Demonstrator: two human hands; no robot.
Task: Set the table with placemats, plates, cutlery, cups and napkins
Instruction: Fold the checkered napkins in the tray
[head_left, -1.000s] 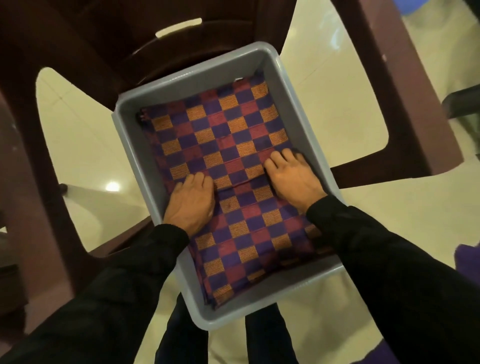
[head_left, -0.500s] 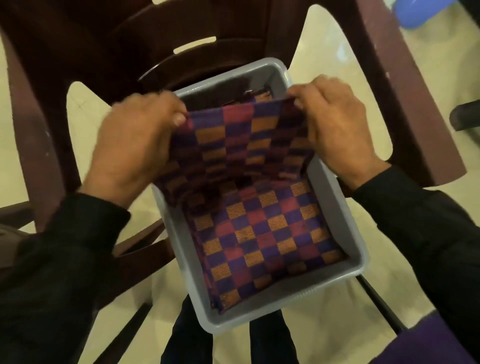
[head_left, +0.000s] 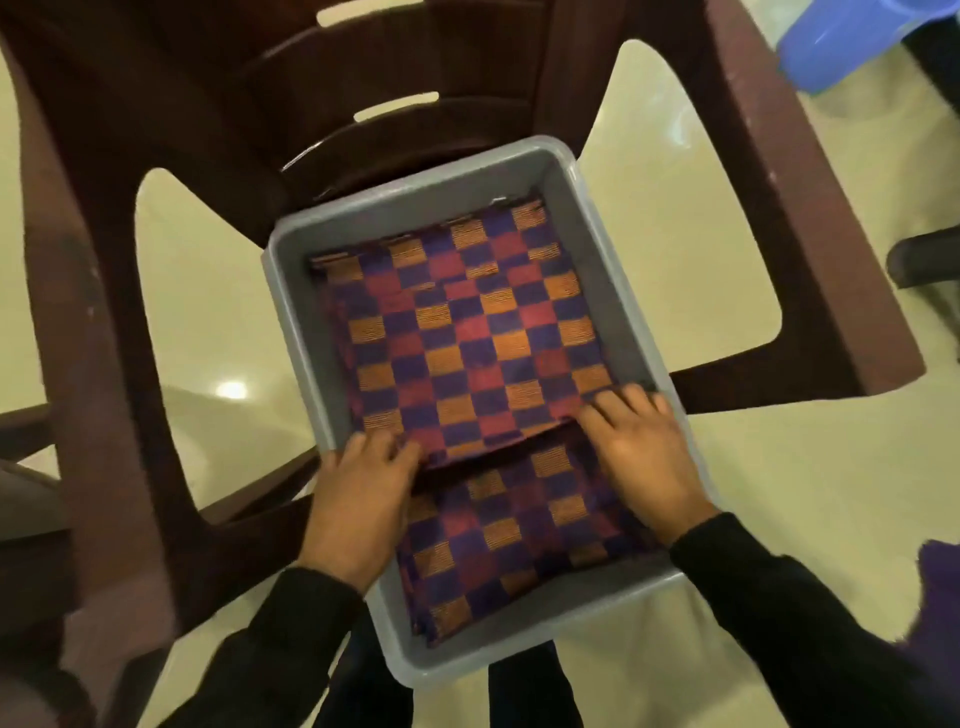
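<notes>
A grey plastic tub (head_left: 294, 312) rests on a dark brown plastic chair (head_left: 208, 114) below me. It holds a stack of folded placemats checkered in purple, red and orange. The top placemat (head_left: 467, 332) lies over the far part of the tub, its near edge raised a little above the placemats beneath (head_left: 519, 540). My left hand (head_left: 363, 499) grips that edge at its left end, fingers curled into the fold. My right hand (head_left: 644, 457) holds the same edge at its right end. Both arms wear black sleeves.
The chair's arms and legs frame the tub on the left and right, over a pale glossy floor (head_left: 675, 218). A blue plastic object (head_left: 841, 36) stands at the top right. A purple cloth (head_left: 940, 587) shows at the right edge.
One second ago both hands pressed flat on the stack. Half a second ago they lifted a placemat edge high towards the tub's far end. Now they are down again at its raised near edge.
</notes>
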